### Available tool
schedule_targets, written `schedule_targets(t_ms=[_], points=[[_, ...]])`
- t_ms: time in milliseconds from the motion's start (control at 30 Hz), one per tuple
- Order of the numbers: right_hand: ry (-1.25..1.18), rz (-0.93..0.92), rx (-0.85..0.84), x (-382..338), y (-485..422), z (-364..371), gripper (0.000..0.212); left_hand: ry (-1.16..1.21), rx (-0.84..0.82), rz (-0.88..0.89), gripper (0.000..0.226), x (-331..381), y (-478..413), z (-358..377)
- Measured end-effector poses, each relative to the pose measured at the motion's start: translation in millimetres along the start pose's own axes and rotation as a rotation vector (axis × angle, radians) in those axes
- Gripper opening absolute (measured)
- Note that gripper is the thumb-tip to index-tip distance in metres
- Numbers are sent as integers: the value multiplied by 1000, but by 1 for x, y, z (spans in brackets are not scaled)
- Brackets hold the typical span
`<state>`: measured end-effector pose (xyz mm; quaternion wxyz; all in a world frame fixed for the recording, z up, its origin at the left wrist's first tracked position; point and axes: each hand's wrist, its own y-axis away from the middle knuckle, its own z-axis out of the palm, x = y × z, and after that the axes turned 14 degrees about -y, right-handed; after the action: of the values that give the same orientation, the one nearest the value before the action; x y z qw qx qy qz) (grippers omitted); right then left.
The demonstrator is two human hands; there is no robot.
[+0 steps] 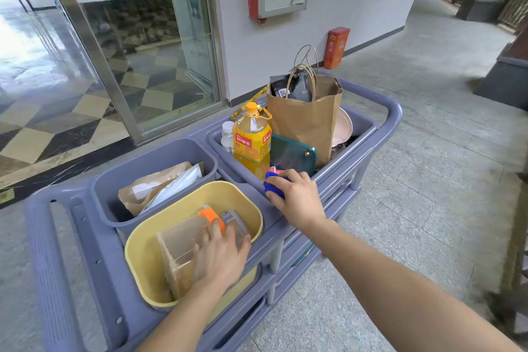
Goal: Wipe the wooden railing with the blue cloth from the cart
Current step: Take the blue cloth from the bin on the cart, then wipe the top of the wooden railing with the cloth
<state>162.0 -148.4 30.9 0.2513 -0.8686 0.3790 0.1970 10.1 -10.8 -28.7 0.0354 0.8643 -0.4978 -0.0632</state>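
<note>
1. Currently the step in hand is fetching: the right hand [297, 197] is closed over the blue cloth [273, 187] at the near rim of the cart's [394, 111] rear bin, fingers curled on top of it. Only a bunched blue edge shows under the palm.
2. Left hand [220, 257] rests flat against a clear plastic container [185, 246] with an orange clip, inside the yellow tub [137, 251]. Fingers are spread on its side; whether they actually grip it I cannot tell.
3. Rear bin also holds an orange juice bottle [252, 140], a brown paper bag [305, 120] and a dark green case [293, 156], all just beside the cloth.
4. Wooden railing [514, 251]: probably the dark blurred woodwork at the right frame edge, well apart from the cart; view there is poor.
5. Judgement: wiping not yet begun. Next move calls for lifting the cloth clear of the bin without snagging the bottle or case, freeing the left hand, then turning right toward the railing.
</note>
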Motion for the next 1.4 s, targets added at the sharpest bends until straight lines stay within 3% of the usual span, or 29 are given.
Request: schedule_targets(t_ms=[300,567,800,1400], points=[[-360,177,93,-4,1,-17,30,31,131,35,58,6,-5,-26],[-469,247,149,4,6,-27,28,23,173,101,60,18,-9,-37],[-699,404,347,39,34,-88,20,37,237,252,64,70,-20,-62],[-494,646,763,157,218,-274,17,16,331,718,66,312,41,-113]])
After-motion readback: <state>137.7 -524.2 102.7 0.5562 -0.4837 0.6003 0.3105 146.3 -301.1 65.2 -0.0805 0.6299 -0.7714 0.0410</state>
